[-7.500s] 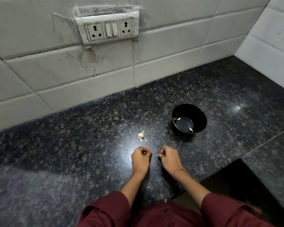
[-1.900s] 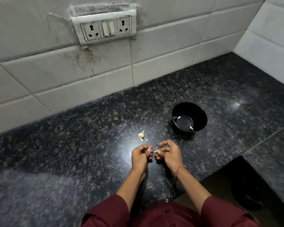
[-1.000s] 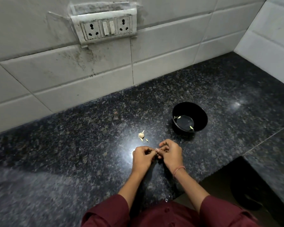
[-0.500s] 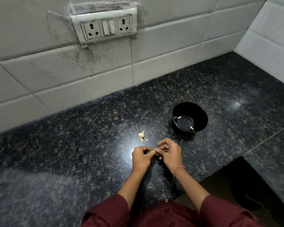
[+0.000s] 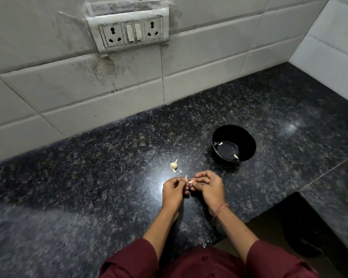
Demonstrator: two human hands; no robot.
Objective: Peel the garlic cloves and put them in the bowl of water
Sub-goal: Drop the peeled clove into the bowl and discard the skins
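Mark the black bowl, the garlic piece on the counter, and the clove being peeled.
black bowl [image 5: 247,138], head view, inner wall.
garlic piece [image 5: 173,165], head view, its body.
clove [image 5: 190,181], head view, exposed pale tip.

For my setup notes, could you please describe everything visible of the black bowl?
The bowl is small, round and glossy black, maybe plastic or ceramic. It stands upright on the dark speckled counter, beyond the right hand, touching neither it nor the left hand. A shallow pool of water sits in it, with two pale peeled cloves at the water's edges.

Dim overhead light; glare on the countertop [image 5: 161,189] beside the hands, edges blurred, wall tiles [image 5: 88,91] bowed.
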